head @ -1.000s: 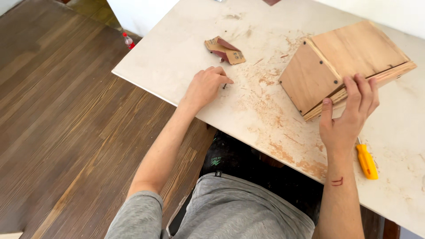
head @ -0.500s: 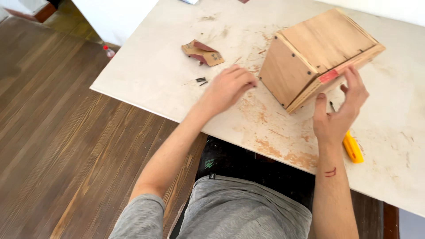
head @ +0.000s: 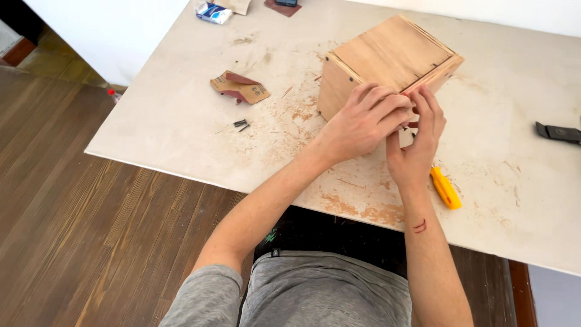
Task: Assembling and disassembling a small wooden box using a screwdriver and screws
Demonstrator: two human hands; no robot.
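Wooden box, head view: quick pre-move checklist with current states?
1. Both hands on the wooden box: ok, left hand and right hand meet at its near lower edge.
2. Box resting on the table: ok.
3. What the fingers pinch: cannot tell, hidden.
4. Yellow tool clear of hands: ok, beside the right wrist.
5. Loose nails out of the way: ok, left of the box.

Sitting on the tabletop: one wooden box, one yellow tool, one torn cardboard scrap, one black tool nearing the right edge.
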